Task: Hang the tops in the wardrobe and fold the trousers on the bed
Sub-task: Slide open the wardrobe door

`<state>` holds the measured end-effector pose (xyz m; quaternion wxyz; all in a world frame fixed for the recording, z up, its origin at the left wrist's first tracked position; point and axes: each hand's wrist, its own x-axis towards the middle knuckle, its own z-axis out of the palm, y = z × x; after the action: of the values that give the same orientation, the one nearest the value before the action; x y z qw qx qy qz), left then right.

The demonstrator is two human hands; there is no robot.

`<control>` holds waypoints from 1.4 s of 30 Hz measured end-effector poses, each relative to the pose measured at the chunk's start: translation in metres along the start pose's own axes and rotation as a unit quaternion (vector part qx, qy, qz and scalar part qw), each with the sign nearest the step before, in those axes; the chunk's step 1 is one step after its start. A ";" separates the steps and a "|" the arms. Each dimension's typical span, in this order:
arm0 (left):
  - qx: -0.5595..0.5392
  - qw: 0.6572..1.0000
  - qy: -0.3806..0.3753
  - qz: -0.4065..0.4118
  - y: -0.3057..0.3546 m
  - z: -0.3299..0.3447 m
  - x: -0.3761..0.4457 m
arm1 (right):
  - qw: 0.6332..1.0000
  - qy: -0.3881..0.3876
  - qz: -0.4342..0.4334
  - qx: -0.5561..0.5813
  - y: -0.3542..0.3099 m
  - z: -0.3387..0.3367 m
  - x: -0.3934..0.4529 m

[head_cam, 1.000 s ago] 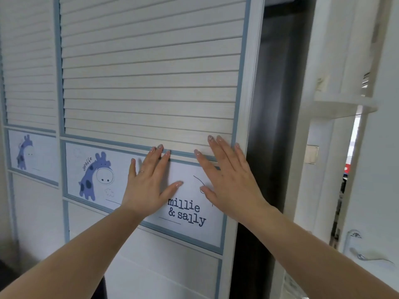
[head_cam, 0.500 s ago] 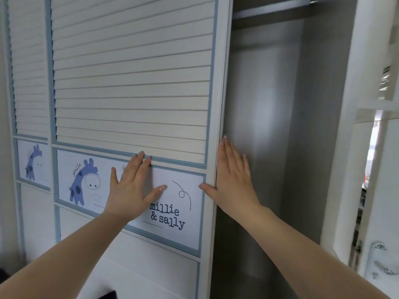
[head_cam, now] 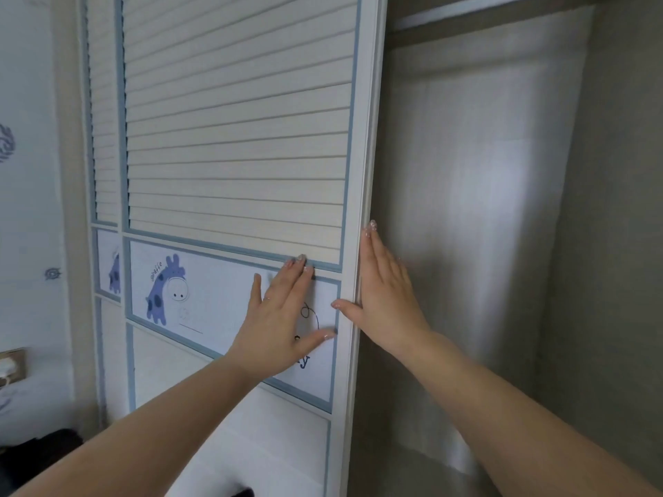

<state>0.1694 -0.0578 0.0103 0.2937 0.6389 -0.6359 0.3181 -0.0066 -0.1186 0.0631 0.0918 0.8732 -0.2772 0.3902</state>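
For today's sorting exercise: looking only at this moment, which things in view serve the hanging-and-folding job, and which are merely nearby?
Part of the job:
sliding wardrobe door, left hand flat on it
right hand at the door's edge
open wardrobe interior

Just nearby:
wall socket
patterned wall
dark item, low left, unclear

Two bare forearms come up from the bottom edge, no sleeves showing on either. The left hand (head_cam: 283, 317) wears a thin ring (head_cam: 266, 299) on one finger. Nails on both hands look pale and glossy, with a glittery finish; the right hand (head_cam: 387, 299) shows sparkly decoration at its fingertips (head_cam: 372, 226).
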 end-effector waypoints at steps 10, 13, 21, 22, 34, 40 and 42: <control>0.012 0.998 -0.005 -0.062 -0.046 0.020 0.000 | 1.000 0.011 -0.010 0.009 -0.034 0.054 0.042; 0.017 0.997 -0.006 -0.078 -0.062 0.024 0.003 | 1.000 0.021 -0.015 0.007 -0.041 0.072 0.054; 0.018 0.992 -0.004 -0.125 -0.101 0.030 0.007 | 0.999 0.033 -0.034 -0.001 -0.056 0.111 0.086; 0.018 0.991 -0.004 -0.129 -0.105 0.029 0.008 | 0.999 0.034 -0.037 -0.005 -0.058 0.115 0.089; -0.031 0.985 -0.035 -0.165 -0.134 0.007 0.011 | 0.994 0.032 -0.100 -0.015 -0.070 0.154 0.128; -0.035 0.983 -0.032 -0.178 -0.157 0.011 0.011 | 0.991 0.030 -0.130 0.021 -0.075 0.171 0.144; -0.033 0.982 -0.033 -0.183 -0.164 0.012 0.012 | 0.989 0.032 -0.140 0.029 -0.076 0.178 0.149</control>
<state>0.3339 -0.0718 0.0169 0.3466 0.7444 -0.5279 0.2169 0.2283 -0.1840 0.0560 0.1286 0.8927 -0.1377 0.4093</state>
